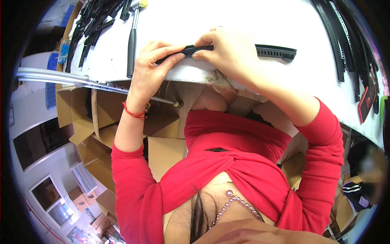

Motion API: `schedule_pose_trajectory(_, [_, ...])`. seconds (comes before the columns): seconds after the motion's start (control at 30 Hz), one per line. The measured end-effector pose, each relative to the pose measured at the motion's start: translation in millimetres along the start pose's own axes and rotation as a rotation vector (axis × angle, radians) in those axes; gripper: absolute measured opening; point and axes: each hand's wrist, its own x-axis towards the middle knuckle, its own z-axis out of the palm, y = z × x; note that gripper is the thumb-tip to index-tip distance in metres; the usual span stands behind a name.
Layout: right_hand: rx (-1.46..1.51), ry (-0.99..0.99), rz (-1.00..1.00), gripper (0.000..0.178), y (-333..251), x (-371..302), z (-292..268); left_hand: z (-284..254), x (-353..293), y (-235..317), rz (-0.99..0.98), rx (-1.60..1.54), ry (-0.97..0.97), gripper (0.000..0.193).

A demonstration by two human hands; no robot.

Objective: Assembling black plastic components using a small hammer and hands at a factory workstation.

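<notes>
Near the front edge of the white table, both my hands hold one long black slotted plastic strip (275,52) crosswise. My left hand (151,65) pinches its left end between thumb and fingers. With thumb and index finger, my right hand (227,51) grips it close by, near the middle. The strip passes behind my right hand, and its slotted, rounded end sticks out to the right. Where my fingertips meet, the strip looks thicker; whether a second piece is joined there I cannot tell.
A hammer-like tool (131,49) with a black grip lies left of my hands. Black strips (95,24) are heaped at the far left, and more long black strips (339,40) lie at the right. A metal bar (53,75) and cardboard boxes (109,110) stand below the table's left edge.
</notes>
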Motion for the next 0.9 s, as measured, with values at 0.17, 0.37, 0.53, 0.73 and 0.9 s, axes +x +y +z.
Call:
schedule_pose_trajectory(0.17, [0.005,-0.003,0.001,0.031,-3,3,0,-14,7,-13,0.042,0.14,0.034,0.036])
schedule_pose_trajectory(0.37, [-0.006,0.078,0.015,0.032,-5,19,7,-67,-1,-89,-0.477,0.642,0.148,0.056])
schedule_pose_trajectory(0.53, [-0.028,0.078,-0.009,0.031,-1,22,7,-75,-23,-5,-0.607,-0.151,0.083,0.038])
schedule_pose_trajectory(0.73, [0.023,0.096,0.067,0.033,4,17,13,-51,-60,77,-0.297,0.203,0.217,0.052])
schedule_pose_trajectory(0.9, [-0.037,0.137,0.016,0.034,11,23,20,-59,-64,75,-0.209,0.306,0.028,0.047])
